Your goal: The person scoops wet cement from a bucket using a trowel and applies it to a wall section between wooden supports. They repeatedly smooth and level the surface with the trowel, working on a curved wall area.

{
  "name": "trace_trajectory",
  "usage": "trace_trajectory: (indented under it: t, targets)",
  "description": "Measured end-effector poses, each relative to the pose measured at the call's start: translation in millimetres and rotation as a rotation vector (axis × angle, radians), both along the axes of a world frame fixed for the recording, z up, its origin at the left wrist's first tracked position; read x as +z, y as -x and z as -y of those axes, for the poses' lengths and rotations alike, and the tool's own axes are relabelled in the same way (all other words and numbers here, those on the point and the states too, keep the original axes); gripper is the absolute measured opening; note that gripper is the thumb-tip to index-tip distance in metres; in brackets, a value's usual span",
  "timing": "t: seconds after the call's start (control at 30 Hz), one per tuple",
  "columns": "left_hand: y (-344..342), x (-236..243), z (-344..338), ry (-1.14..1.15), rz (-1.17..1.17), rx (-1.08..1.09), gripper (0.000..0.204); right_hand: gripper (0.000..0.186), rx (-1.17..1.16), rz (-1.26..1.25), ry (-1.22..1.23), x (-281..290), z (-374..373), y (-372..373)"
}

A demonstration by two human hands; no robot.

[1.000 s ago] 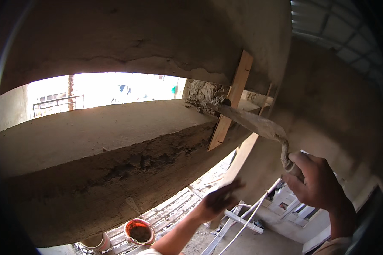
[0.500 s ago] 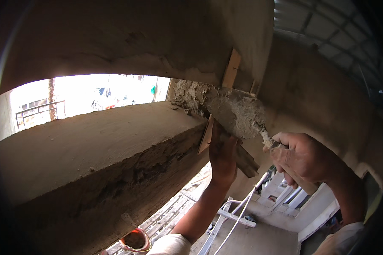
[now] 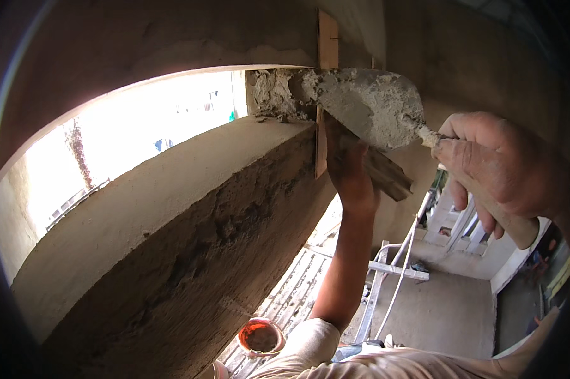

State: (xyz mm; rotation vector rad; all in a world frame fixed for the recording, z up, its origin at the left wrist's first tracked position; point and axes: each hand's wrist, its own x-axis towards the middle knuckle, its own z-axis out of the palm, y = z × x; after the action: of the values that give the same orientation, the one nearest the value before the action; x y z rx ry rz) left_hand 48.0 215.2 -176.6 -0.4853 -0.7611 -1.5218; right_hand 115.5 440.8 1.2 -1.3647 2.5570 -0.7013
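Over the top of the ledge [image 3: 165,189], a long gap lies open beneath the overhang [image 3: 139,50], passable from the left end until rough mortar [image 3: 272,95] fills it at the right end. An upright wooden strip [image 3: 328,41] bars the ledge's right front corner. Off that corner, the trowel [image 3: 383,104] spans the room between the mortar and the right grip [image 3: 500,167], with the left grip [image 3: 351,174] and a brown board [image 3: 392,175] crowding underneath. Below, open air separates the left forearm [image 3: 342,265] from the ledge's front lower edge; a bucket [image 3: 260,336] stands beneath.
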Motion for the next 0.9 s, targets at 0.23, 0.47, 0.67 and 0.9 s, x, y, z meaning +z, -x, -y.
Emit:
trace_trajectory:
  t: [0.23,0.47,0.67,0.9]
  targets:
    - [-14.7,15.2,-11.9,-0.015,-0.042,-0.060,0.071,0.032,-0.013,-0.069,0.026,7.5,-25.7,0.4]
    - [-7.9,3.7,-4.0,0.066,-0.027,-0.108,0.064,0.035,0.157,-0.086,-0.055,14.4,-34.4,-3.5]
    - [-20.3,14.0,0.2,0.029,-0.093,-0.047,0.052,0.036,0.091,-0.188,-0.066,33.9,3.3,0.7]
    - [-21.3,10.6,-2.4,-0.031,-0.110,-0.129,0.054,0.034,-0.059,-0.419,-0.182,46.6,7.5,-38.5]
